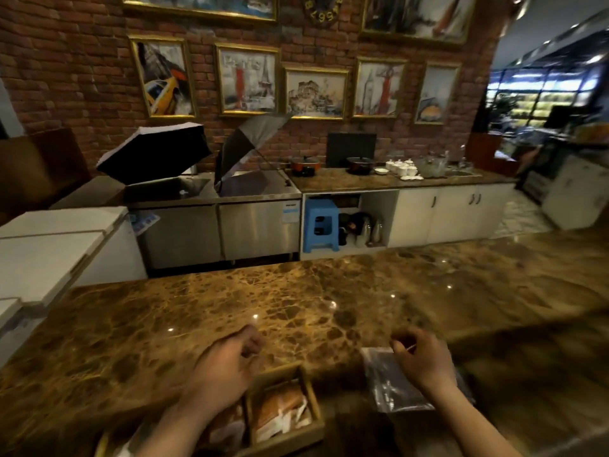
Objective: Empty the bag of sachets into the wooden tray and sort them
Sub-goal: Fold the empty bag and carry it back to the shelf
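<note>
A wooden tray (308,390) with compartments sits at the near edge of the marble counter. Its right compartment holds orange and white sachets (280,410), and more sachets (230,427) show in the compartment to the left. My left hand (227,361) hovers over the tray's left part with its fingers curled in and nothing visible in them. A clear plastic bag (390,387) lies flat on the counter to the right of the tray. My right hand (423,359) is over the bag, with its fingertips pinched at the bag's far edge. The picture is blurred.
The brown marble counter (296,301) stretches far ahead and to both sides. White chest units (49,252) stand at the left. Beyond are steel fridges, a blue stool (321,224) and a back counter with pots and cups.
</note>
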{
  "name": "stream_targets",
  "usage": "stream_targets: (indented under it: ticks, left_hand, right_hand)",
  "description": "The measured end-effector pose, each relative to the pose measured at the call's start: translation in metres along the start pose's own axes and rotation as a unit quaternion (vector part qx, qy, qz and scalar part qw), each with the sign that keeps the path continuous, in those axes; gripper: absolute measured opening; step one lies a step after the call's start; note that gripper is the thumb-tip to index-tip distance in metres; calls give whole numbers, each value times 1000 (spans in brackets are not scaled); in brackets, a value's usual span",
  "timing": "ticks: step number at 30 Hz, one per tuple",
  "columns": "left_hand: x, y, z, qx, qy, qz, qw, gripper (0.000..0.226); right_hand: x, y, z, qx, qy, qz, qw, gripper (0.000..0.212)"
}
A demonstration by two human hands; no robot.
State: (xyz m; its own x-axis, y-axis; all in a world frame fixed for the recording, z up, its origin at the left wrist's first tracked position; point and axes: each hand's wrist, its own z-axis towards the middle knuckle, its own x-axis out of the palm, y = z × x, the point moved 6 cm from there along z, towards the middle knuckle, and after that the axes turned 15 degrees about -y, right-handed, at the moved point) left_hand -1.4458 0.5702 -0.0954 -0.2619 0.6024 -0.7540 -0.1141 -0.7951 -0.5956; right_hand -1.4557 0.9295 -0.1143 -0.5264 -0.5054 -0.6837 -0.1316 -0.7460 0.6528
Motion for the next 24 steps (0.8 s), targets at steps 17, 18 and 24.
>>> stream_targets:
  ticks: [17,18,24]
  left_hand:
    - [205,-159,-23,149,179,78,969,94]
    - [210,-157,-25,145,188,88,967,97]
    - [219,-147,-27,110,202,103,968,89]
  right_hand:
    - [-61,-145,15,-93,154,-86,980,63]
    - [-60,-145,16,-100,173,-92,975,64]
    - [-41,-157,18,-137,197,-138,961,51]
